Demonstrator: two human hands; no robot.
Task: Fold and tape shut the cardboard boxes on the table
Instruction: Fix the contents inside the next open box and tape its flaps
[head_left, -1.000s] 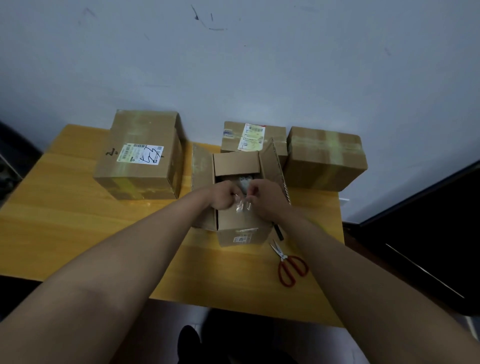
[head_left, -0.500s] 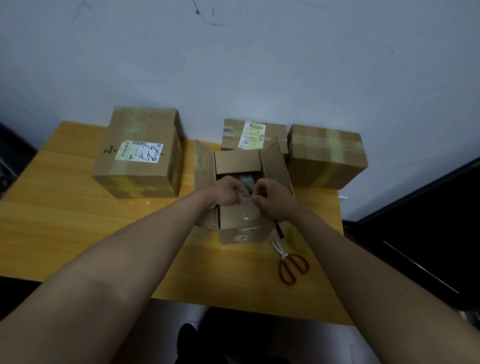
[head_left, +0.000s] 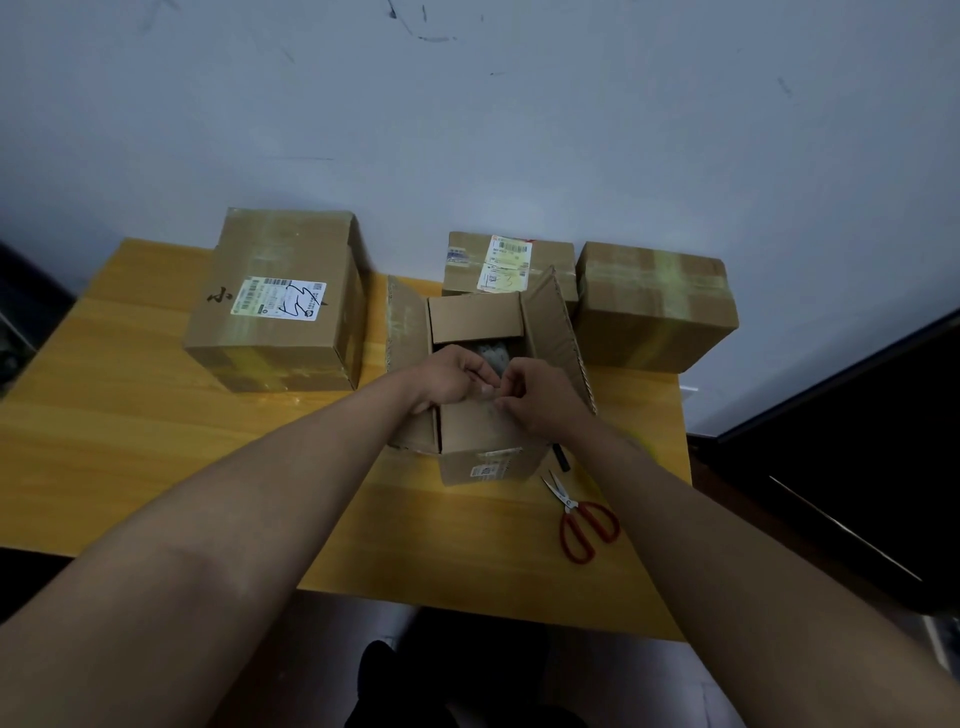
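At table centre, open box (head_left: 488, 415), both hands on near flap, scissors (head_left: 579, 514) beside.

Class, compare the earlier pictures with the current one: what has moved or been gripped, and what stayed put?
Both hands, left hand and right hand, stay together over the open box, still pinching a clear strip of tape at its near flap; only the fingers shifted slightly. The scissors and three closed boxes have not moved.
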